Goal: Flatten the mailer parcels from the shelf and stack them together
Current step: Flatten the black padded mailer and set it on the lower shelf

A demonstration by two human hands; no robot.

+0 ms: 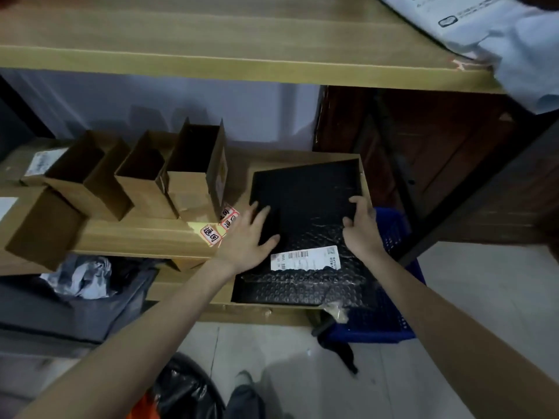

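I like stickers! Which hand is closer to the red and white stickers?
Left. The left hand lies flat on the black mailer, right beside the stickers. The right hand grips the mailer's far edge.

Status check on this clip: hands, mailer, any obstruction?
Left hand flat on black mailer, pressing. Right hand grips its right edge. Open cardboard boxes stand clear to the left.

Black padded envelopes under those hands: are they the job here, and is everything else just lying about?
Part of the job:
- black bubble mailer with white barcode label, lower one
- plain black bubble mailer lying on it
- left hand, flat on the mailers
- right hand, fingers curled over the edge

Lying about:
- open brown cardboard boxes
- blue plastic crate
- white poly bag on the upper shelf
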